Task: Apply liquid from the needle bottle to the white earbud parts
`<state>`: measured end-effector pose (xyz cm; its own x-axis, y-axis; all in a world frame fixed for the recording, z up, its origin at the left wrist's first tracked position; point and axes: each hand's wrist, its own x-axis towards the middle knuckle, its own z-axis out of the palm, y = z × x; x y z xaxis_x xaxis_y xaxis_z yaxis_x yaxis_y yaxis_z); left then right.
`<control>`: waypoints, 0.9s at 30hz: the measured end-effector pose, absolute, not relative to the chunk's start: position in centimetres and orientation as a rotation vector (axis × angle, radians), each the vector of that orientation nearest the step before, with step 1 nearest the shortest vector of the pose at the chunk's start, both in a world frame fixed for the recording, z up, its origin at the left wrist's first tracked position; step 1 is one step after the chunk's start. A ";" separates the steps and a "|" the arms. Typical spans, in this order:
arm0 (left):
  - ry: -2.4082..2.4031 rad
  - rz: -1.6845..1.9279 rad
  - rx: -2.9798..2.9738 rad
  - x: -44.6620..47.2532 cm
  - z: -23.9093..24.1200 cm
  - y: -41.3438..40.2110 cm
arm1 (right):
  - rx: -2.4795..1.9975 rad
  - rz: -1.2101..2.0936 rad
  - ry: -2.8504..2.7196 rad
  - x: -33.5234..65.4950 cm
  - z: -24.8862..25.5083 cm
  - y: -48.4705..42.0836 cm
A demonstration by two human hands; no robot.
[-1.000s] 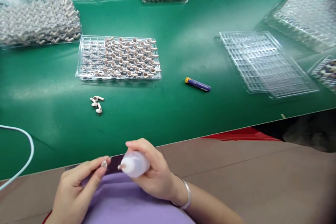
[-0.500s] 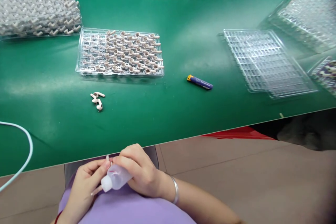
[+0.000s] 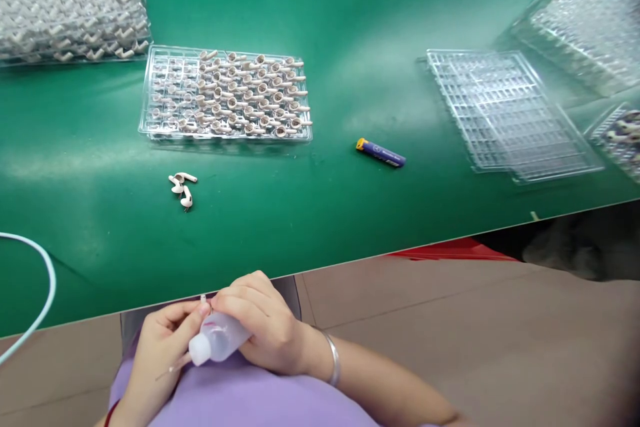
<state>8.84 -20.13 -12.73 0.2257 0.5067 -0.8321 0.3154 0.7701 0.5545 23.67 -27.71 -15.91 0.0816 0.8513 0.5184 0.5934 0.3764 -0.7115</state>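
My left hand [image 3: 163, 341] is closed at the table's front edge, pinching a small white earbud part [image 3: 203, 298] whose stem end sticks up past the thumb; the rest is hidden. Wrapped around a translucent squeeze bottle [image 3: 227, 336], my right hand [image 3: 270, 327] brings its fingertips up against the left fingers and the earbud. The bottle lies tilted, its white cap and thin needle tip pointing down-left across the left hand. A few loose white earbuds [image 3: 183, 188] lie on the green table [image 3: 280, 213] in front of the hands.
Beyond the loose earbuds stands a clear tray [image 3: 170, 80], its right part filled with earbud shells. Stacked filled trays [image 3: 75, 10] are at the back left. A purple lighter-like tube [image 3: 381, 153] lies mid-table, with clear trays [image 3: 510, 113] at right and a white cable [image 3: 47, 287] at left.
The view has shifted slightly, so the table items sit a little higher and further left. Both hands keep the same hold on the earbud part and the bottle.
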 end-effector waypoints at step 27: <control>1.270 0.170 0.997 8.1 -13.1 -19.9 | -1.346 0.292 -1.593 23.5 -15.8 -27.6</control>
<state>8.12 -19.87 -13.13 0.3440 0.6104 -0.7136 0.4012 0.5915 0.6994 23.47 -27.57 -15.80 0.1074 0.8495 0.5165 0.6106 0.3536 -0.7086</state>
